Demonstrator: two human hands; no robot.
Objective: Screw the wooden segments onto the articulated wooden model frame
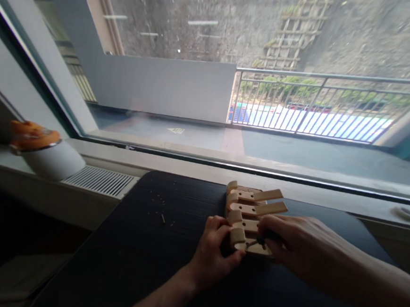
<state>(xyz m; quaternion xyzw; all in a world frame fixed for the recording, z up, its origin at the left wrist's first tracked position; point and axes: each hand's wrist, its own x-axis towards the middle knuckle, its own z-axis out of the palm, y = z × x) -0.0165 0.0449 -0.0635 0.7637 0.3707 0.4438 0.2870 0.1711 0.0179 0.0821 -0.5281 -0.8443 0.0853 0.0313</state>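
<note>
A pale wooden assembly [245,208] lies on the dark table, with several rounded blocks along its left side and flat strips with dark holes running right from them. The two far strips stick out past its right side. My left hand [215,249] grips its near left corner, thumb at the near end and fingers along the left side. In my right hand [291,236] is a screwdriver [252,244] with a dark handle. Its thin metal shaft points left and down at the nearest strip, close to the rounded block. My right fingers hide much of the handle.
The black table [139,266] stands against the window sill [189,166]. On its left lie a small thin dark piece [163,220] and scattered crumbs. A white container with an orange top [53,158] stands on the sill beside a vent grille [99,181].
</note>
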